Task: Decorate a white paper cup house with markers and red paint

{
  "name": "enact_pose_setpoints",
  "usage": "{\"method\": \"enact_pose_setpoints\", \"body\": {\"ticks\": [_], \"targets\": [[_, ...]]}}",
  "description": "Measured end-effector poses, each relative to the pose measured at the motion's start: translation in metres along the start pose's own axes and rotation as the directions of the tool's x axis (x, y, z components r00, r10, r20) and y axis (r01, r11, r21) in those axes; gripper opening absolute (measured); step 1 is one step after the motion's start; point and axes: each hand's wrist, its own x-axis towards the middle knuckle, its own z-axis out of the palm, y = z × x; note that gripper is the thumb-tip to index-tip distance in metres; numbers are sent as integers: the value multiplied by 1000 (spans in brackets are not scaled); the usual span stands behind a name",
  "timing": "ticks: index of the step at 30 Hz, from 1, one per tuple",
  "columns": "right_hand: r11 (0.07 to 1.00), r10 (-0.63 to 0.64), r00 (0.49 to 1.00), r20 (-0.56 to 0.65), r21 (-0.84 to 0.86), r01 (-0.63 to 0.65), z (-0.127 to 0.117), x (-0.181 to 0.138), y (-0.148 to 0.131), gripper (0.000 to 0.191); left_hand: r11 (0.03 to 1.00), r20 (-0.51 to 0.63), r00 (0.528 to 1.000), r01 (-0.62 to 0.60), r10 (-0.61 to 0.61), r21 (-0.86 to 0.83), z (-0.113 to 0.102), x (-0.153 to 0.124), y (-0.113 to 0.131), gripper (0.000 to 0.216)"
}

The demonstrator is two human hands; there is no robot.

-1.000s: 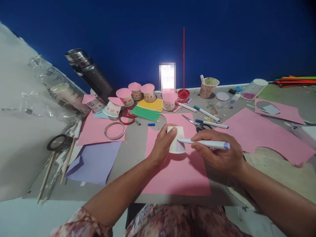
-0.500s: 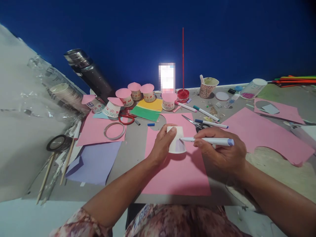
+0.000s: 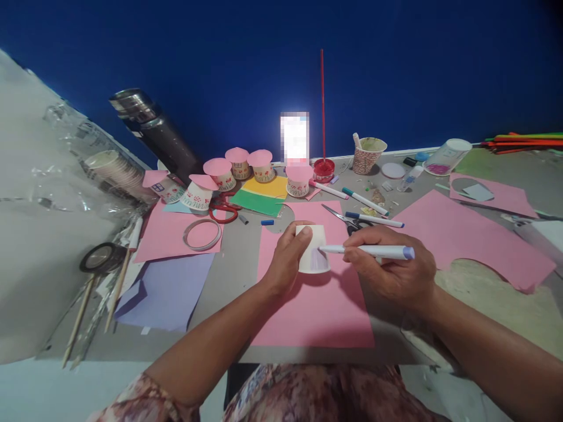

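Your left hand (image 3: 288, 261) clasps the cup (image 3: 317, 237) over the pink sheet (image 3: 316, 316); your right hand (image 3: 398, 275) pinches the marker (image 3: 380, 251), its long axis crosswise, tip pointing left at the cup's purple patch (image 3: 317, 262).

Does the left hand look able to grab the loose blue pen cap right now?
Probably not: the left hand is holding the cup, though nothing seems to block its way to the cap.

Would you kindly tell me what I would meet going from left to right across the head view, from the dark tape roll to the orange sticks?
Dark tape roll → pale ring → left hand → white paper cup → right hand holding a white pen → orange sticks.
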Motion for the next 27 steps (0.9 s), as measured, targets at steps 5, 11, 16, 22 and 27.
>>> {"method": "enact_pose_setpoints", "body": {"ticks": [5, 11, 16, 22, 27], "targets": [[999, -33, 999, 26, -2, 33, 1, 1, 0, 14, 1000, 12, 1000, -15, 15, 26, -1, 1, -1, 50], [999, 33, 999, 9, -22, -32, -2, 3, -2, 20, 1000, 1, 1000, -12, 12, 5, 2, 0, 3, 52], [999, 38, 999, -1, -19, -38, -3, 3, -2, 20, 1000, 2, 1000, -2, 2, -16, 3, 0, 5, 54], [994, 87, 994, -58, -63, -91, -6, 4, -4, 21, 997, -32, 999, 22, -25, -69, 0, 3, 1, 54], [998, 67, 997, -38, -18, -68, -6, 4, -5, 21, 992, -28, 999, 36, -39, -122, 1, 5, 0, 53]]}}
